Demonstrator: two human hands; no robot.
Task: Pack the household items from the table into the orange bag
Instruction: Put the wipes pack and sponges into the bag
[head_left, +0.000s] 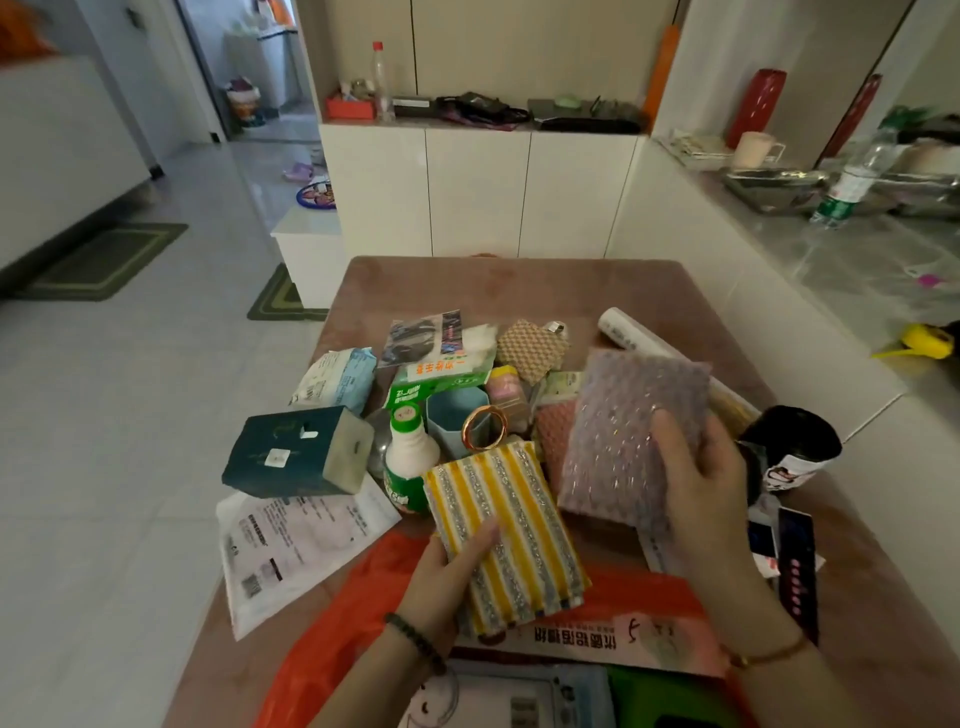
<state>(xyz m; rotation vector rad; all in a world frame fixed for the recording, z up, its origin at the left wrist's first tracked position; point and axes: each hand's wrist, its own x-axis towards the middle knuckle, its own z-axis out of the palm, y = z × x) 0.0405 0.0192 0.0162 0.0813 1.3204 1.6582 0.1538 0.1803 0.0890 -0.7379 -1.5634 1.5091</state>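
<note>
Head view, looking down at a table (519, 286) covered in a pinkish-brown cloth and filling the lower centre of the frame.

An orange bag (358, 613) lies crumpled along the bottom edge, nearest the person. A pale blue packet (524, 696) shows at its mouth.

The left hand (449, 577), wearing a dark beaded bracelet, comes in from the bottom centre. It holds a yellow-and-silver striped scouring pad (511, 530) just above the bag. The thumb is pressed on the pad's face, and the other fingers are hidden beneath it.

The right hand (709, 493), with a thin gold bangle at the wrist, enters from the lower right. It grips the lower right corner of a glittery purple scouring pad (623, 431), lifted and tilted towards the camera. One digit lies on its face and the rest curl round its edge.

More household items crowd the middle of the table behind the hands. At centre left are a dark green box (296, 452), a white bottle with a green cap (410, 457), a blue cup (454, 413) and a gold ring (485, 428). A pink pad (553, 431) sits partly behind the purple one, and a beige pad (530, 348) lies further back. A white roll (621, 330) lies to the upper right, and a black canister (792, 447) stands at the right edge. A printed white packet (291, 545) overhangs the table's left edge.
</note>
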